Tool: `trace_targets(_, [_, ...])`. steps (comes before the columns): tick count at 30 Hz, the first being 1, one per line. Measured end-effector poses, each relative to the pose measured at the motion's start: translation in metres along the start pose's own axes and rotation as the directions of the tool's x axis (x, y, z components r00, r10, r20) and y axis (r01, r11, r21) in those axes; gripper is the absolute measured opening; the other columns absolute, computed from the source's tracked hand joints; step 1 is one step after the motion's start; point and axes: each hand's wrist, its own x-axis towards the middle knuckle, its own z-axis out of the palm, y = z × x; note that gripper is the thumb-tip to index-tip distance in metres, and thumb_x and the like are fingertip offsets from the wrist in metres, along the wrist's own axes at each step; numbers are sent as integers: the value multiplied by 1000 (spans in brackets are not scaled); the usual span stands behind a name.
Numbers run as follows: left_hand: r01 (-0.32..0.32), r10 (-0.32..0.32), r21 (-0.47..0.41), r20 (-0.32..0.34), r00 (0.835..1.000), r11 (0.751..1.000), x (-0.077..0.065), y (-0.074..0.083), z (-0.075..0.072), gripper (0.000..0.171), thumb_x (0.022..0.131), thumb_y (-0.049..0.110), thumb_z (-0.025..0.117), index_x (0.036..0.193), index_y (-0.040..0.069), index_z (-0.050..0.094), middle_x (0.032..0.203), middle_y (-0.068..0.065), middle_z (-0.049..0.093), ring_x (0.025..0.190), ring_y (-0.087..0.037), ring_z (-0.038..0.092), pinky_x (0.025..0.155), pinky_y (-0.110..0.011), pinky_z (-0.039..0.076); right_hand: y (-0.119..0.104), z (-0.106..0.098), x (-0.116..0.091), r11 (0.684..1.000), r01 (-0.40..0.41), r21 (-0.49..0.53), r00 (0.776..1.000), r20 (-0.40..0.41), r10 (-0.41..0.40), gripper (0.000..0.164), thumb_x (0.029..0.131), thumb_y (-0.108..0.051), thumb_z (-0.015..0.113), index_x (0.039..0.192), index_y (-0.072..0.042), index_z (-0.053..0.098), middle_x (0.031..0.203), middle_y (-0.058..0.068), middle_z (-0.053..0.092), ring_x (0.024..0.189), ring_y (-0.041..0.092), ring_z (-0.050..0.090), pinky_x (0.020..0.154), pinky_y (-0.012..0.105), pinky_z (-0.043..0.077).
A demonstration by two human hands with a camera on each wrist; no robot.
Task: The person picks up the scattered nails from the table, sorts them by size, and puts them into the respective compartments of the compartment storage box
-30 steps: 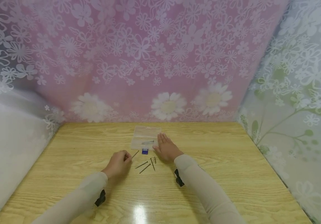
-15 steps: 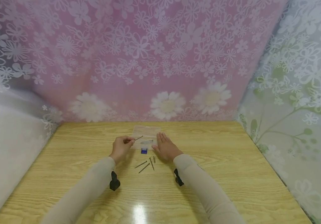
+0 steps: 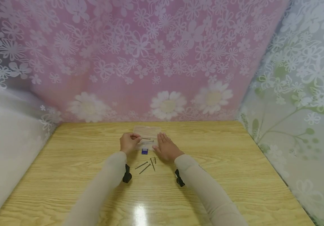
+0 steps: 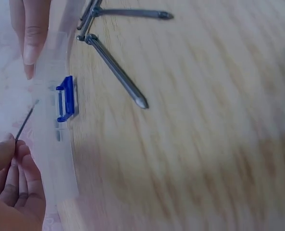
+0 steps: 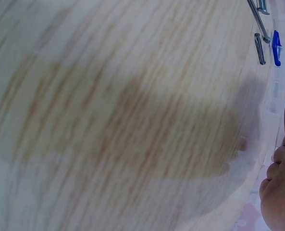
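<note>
Between thumb and fingers my left hand (image 3: 128,142) pinches a nail (image 3: 146,138), its head pointing right, over a clear plastic box (image 3: 147,129). In the left wrist view the same nail (image 4: 24,122) sticks out from the fingertips above the box's edge. Other nails (image 3: 148,142) lie inside the box. A blue latch (image 3: 144,151) hangs at its front side. My right hand (image 3: 167,148) rests along the box's right side, fingers straight. In the right wrist view, only part of that hand (image 5: 281,192) shows, at the right border.
In front of the box several loose nails (image 3: 141,165) lie on the wood-grain table (image 3: 207,175), with smaller ones (image 3: 154,160) near the right hand. A pink flowered cloth (image 3: 116,94) stands behind the table, and a pale flowered one (image 3: 297,131) at the right.
My left hand has carried the nail from the table left of the box, up and to the right, over the box. The right hand has stayed at the box's right side.
</note>
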Motion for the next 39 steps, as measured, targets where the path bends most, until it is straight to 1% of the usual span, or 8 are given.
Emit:
trace_targets(6, [20,-18,41,-45,999,999,1,3,4,12,86,14,73,88,2,74,85,-14,71,76,-27,66,71,-41,54,1,2,1,1000,5,2,1000,-7,-5,74,102,-53,19,153,-2,1,160,16,1,147,28,-1,118,43,10])
trace_targets(11, [39,-35,75,-55,998,996,0,2,5,13,86,15,73,87,1,74,86,-15,71,76,-27,65,70,-41,53,2,4,3,1000,12,12,1000,-21,-12,74,103,-52,20,153,-2,2,160,17,2,147,28,0,118,44,9])
trace_targets(16, [41,-37,76,-63,997,996,1,0,6,13,86,15,73,86,2,74,84,-14,71,74,-27,65,68,-40,53,2,5,3,1000,14,13,1000,-27,-14,74,103,-52,21,153,-1,3,160,17,3,147,29,0,118,44,10])
trace_targets(22, [32,-28,92,-51,998,995,0,-1,7,12,87,14,72,87,3,75,84,-12,71,75,-25,64,68,-39,53,-1,4,2,1000,11,-4,1000,-12,-11,74,103,-52,21,153,-1,3,159,17,3,147,29,1,118,43,9])
trace_targets(29, [42,-40,84,-33,999,996,-1,0,6,16,88,13,71,97,1,75,94,-14,72,87,-29,66,78,-43,54,-3,3,1,1000,-6,-16,1000,-1,6,73,103,-52,21,153,-2,3,160,16,2,147,28,1,118,42,9])
trace_targets(33, [14,-12,91,-28,1000,996,-1,-1,2,20,87,12,72,103,0,74,98,-15,72,92,-30,67,83,-44,53,-3,1,1,1000,-18,-20,1000,8,18,74,103,-53,19,153,-2,2,160,15,1,147,28,0,118,42,8])
trace_targets(37, [-60,62,112,-16,998,992,-3,-4,-4,21,86,12,73,102,-1,73,95,-15,72,89,-30,67,81,-44,53,-3,0,1,1000,-18,-12,1000,6,18,74,103,-53,20,153,-2,3,160,15,2,147,28,1,118,43,10])
trace_targets(39, [-100,100,117,2,995,988,-6,-5,-8,19,85,11,73,100,-2,73,94,-16,72,87,-29,67,80,-43,53,-3,0,1,1000,-17,-8,1000,1,17,73,103,-52,21,153,-2,4,160,16,3,147,29,2,118,44,10])
